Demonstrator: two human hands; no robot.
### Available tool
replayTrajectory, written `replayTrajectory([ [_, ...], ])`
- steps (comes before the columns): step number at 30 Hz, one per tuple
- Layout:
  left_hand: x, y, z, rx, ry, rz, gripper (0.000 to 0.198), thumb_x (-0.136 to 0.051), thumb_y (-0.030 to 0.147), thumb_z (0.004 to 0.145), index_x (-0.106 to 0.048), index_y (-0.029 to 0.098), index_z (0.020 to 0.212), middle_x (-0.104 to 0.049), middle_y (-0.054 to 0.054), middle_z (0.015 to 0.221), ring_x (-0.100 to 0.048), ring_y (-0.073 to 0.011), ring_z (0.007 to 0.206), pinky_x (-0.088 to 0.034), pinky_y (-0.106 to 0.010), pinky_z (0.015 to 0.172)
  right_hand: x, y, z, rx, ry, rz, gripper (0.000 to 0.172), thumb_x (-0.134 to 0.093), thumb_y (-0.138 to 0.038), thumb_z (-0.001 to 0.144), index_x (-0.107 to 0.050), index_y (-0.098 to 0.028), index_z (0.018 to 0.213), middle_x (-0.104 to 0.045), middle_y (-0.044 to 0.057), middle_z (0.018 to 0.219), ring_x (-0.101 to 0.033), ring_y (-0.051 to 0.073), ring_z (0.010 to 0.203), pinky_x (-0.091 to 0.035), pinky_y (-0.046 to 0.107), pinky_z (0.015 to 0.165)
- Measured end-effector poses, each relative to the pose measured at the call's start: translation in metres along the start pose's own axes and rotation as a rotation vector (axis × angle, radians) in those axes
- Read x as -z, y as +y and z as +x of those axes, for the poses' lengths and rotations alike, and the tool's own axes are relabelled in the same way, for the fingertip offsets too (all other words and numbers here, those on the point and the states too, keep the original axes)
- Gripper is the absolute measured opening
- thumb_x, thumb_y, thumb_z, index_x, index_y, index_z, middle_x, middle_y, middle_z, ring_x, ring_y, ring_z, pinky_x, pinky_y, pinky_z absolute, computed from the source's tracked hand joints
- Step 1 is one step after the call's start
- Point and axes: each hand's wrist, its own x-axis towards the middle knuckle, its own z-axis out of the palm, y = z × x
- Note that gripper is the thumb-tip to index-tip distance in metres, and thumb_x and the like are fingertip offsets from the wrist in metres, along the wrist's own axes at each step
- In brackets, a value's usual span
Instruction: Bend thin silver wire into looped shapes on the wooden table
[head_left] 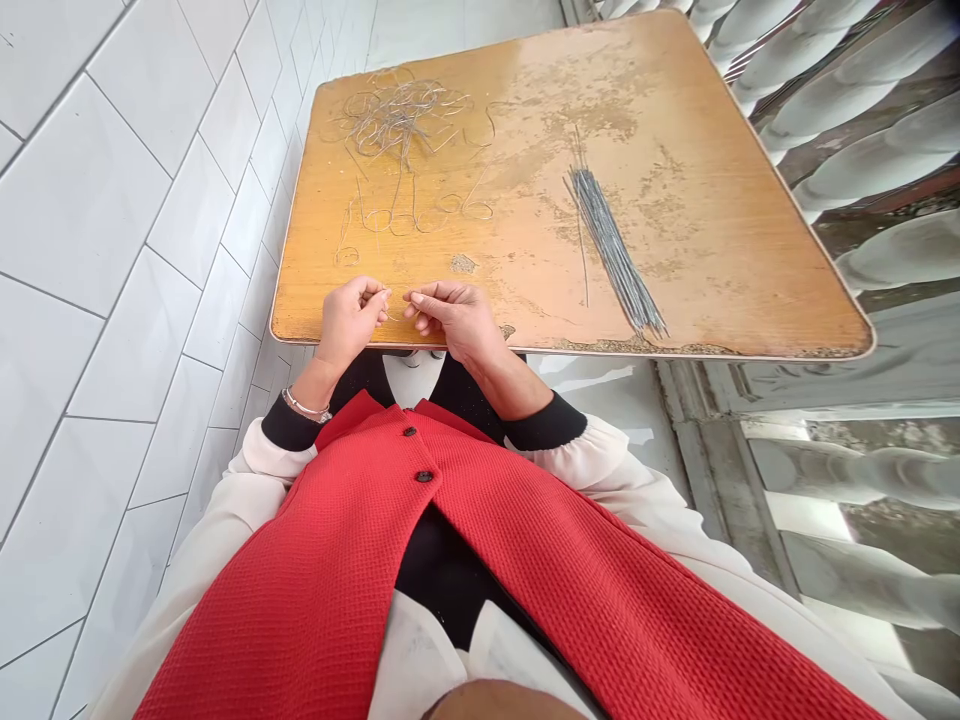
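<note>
Close to the near edge of the wooden table, my left hand (354, 316) is closed in a pinch on a thin piece of wire (393, 318). A short bit of the wire shows by its fingertips. Just to the right, my right hand (455, 316) is also closed, thumb against fingers, with its fingertips a small gap from the left ones. Whatever is inside that pinch is too thin to make out. Several bent wires with round loops (405, 222) lie beyond my hands. Farther back is a tangled heap of curled wires (401, 115).
A bundle of straight grey wires (615, 250) lies on the right part of the table (720, 230), one wire slightly apart from it. The table's near edge is chipped. White wall tiles (82, 200) stand at the left, a white balustrade (877, 150) at the right.
</note>
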Motion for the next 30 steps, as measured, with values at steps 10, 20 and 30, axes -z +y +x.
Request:
replayTrajectory([
  [10, 0.002, 0.004, -0.001, 0.004, -0.032, -0.001, 0.021, -0.063, 0.006, 0.087, -0.057, 0.017, 0.070, -0.059, 0.007, 0.059, -0.057, -0.0033, 0.051, -0.047, -0.015, 0.055, 0.004, -0.006, -0.001, -0.068, -0.078, 0.034, 0.024, -0.084, -0.038, 0.072, -0.072, -0.017, 0.071, -0.070, 0.002, 0.064, -0.049, 0.006, 0.045, -0.039, 0.020, 0.044],
  [20, -0.001, 0.012, -0.003, -0.021, -0.082, 0.002, 0.024, -0.062, 0.002, 0.084, -0.055, 0.017, 0.068, -0.056, 0.008, 0.058, -0.055, -0.0034, 0.050, -0.045, -0.016, 0.054, -0.004, -0.009, 0.012, -0.230, -0.044, 0.129, 0.022, -0.064, -0.019, 0.066, -0.051, -0.019, 0.047, -0.045, -0.003, 0.045, -0.027, 0.005, 0.041, -0.021, 0.022, 0.039],
  [30, 0.002, 0.012, 0.000, 0.022, -0.116, -0.025, 0.018, -0.063, 0.006, 0.087, -0.061, 0.016, 0.073, -0.057, 0.006, 0.061, -0.056, -0.0039, 0.053, -0.046, -0.016, 0.054, 0.000, -0.011, 0.003, -0.144, -0.087, 0.138, 0.018, -0.075, -0.024, 0.076, -0.063, -0.016, 0.065, -0.060, -0.001, 0.059, -0.039, 0.006, 0.044, -0.032, 0.021, 0.046],
])
